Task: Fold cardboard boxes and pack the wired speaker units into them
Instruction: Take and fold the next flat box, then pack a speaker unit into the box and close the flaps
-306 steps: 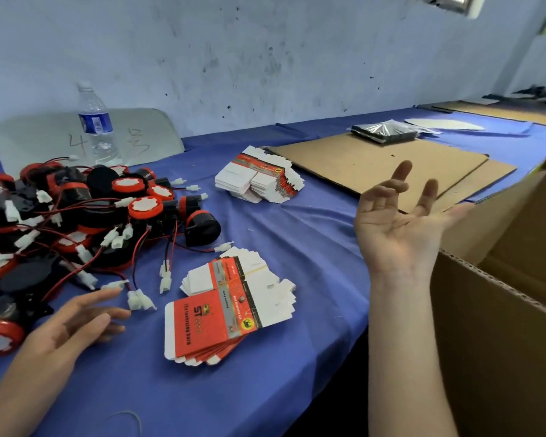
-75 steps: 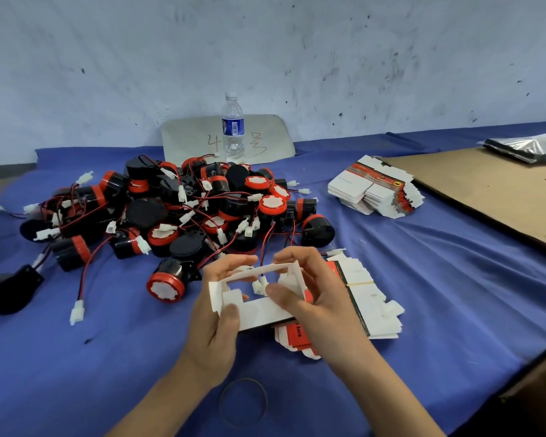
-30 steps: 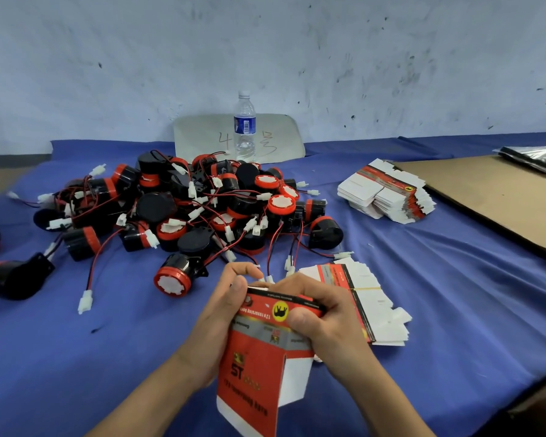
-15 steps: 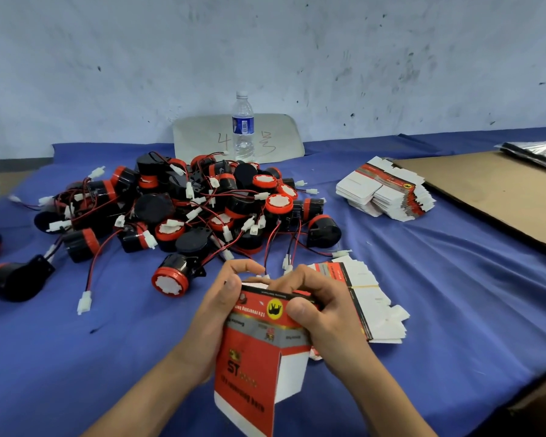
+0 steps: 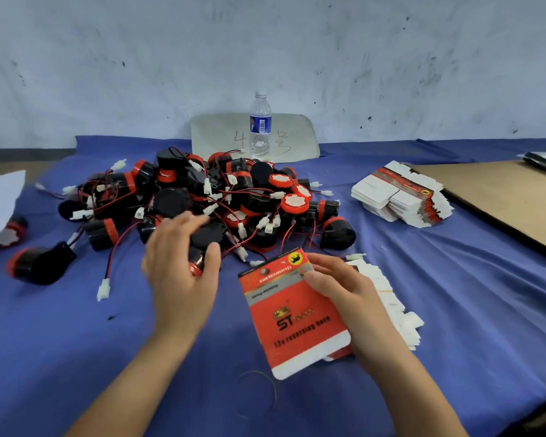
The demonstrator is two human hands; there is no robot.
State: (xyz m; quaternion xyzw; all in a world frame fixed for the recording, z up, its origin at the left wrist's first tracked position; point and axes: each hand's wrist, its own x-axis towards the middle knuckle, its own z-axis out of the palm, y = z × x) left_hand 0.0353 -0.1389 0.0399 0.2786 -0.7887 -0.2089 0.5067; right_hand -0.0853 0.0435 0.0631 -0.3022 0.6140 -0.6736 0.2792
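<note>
A folded red and white cardboard box (image 5: 293, 316) printed "ST" stands tilted on the blue cloth, held at its upper right side by my right hand (image 5: 344, 288). My left hand (image 5: 180, 269) is curled over a black speaker unit with a red rim (image 5: 199, 261) at the near edge of the pile of wired speaker units (image 5: 234, 200); thumb and fingers wrap its sides. The fingertips are blurred. Under my right hand lies a stack of flat box blanks (image 5: 391, 298).
A second stack of blanks (image 5: 401, 197) lies at the right. Beyond it is a brown cardboard sheet (image 5: 511, 197). A water bottle (image 5: 260, 124) stands by the wall. One loose speaker unit (image 5: 41, 263) lies at the left, a rubber band (image 5: 259, 389) near me.
My left hand has let go of the box and moved left and forward onto a speaker unit. The box, now in my right hand alone, has tipped down toward the cloth.
</note>
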